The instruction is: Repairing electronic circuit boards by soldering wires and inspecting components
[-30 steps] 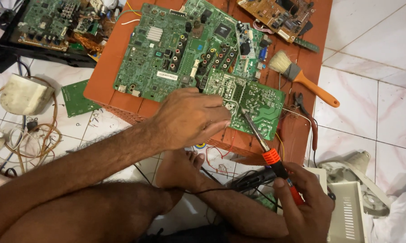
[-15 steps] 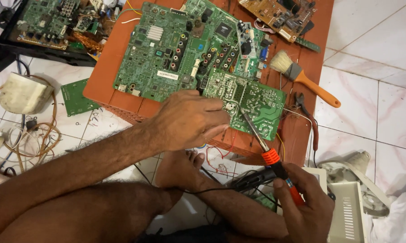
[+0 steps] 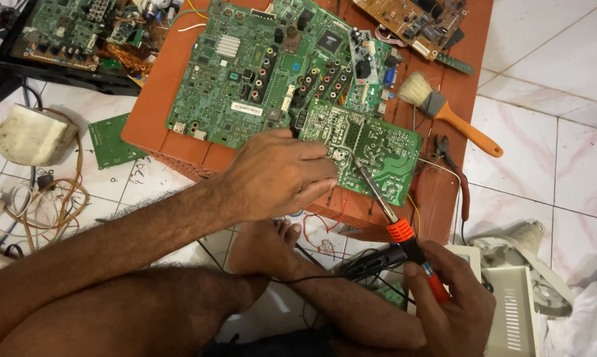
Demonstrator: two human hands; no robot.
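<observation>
from the head view: the left hand (image 3: 278, 175) lies flat, fingers together, pinning the small green circuit board (image 3: 371, 149) on the orange surface (image 3: 159, 112). the right hand (image 3: 454, 307), at 5 o'clock, is closed around one soldering iron (image 3: 394, 215), tip touching the board; the joint looks underway, not finished. one large board (image 3: 265, 73) at 11 o'clock, one brush (image 3: 444, 109) at 2.

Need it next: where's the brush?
Head view, upper right: the orange-handled brush lies on the red-brown board, right of the green circuit boards, above the pliers.
</observation>
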